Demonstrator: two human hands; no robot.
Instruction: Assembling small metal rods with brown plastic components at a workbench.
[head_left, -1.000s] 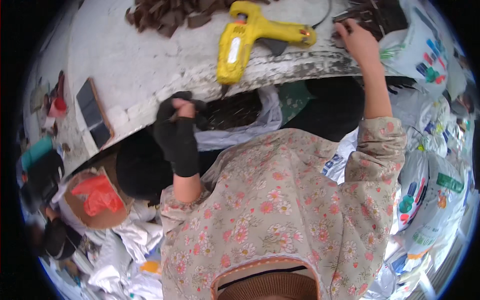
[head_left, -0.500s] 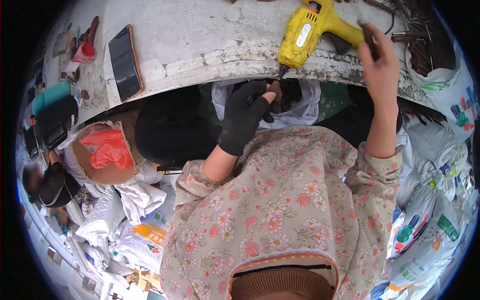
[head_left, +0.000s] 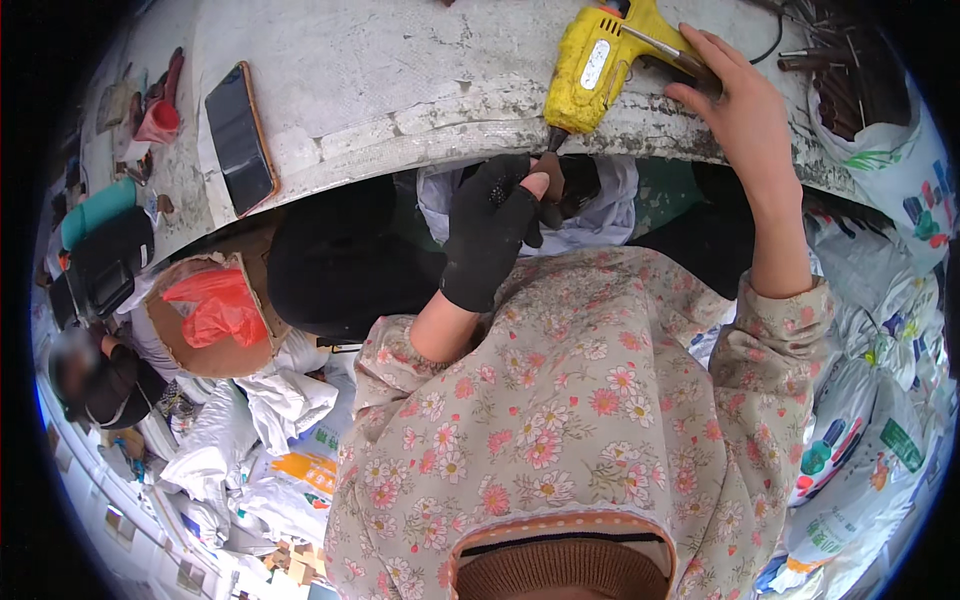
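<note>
I take the yellow glue gun (head_left: 600,65) as my reference. It lies on the white worktable (head_left: 400,80), close to the table's near edge, with its dark nozzle pointing down over that edge.

Right hand (head_left: 740,110): bare, resting at the handle end of the glue gun. I see the fingers (head_left: 700,60) curled over the handle and the thumb lying along the table edge. The hand is closed on the glue gun's grip.

Left hand (head_left: 495,230): in a black fingerless glove, positioned just below the glue gun's nozzle and under the table edge. I read it as closed around a small brown piece (head_left: 550,175), with the bare thumb tip pressed against it. The piece sits directly beneath the nozzle; I cannot tell whether the two touch.

Other items, relative to the glue gun: a dark phone (head_left: 240,135) in a brown-edged case lies on the table well to its left. A white plastic bag (head_left: 590,215) hangs under the table just below the nozzle, behind the left hand. A basket with a red bag (head_left: 215,305) sits on the floor far to the lower left. White printed sacks (head_left: 870,420) are stacked to the lower right.
</note>
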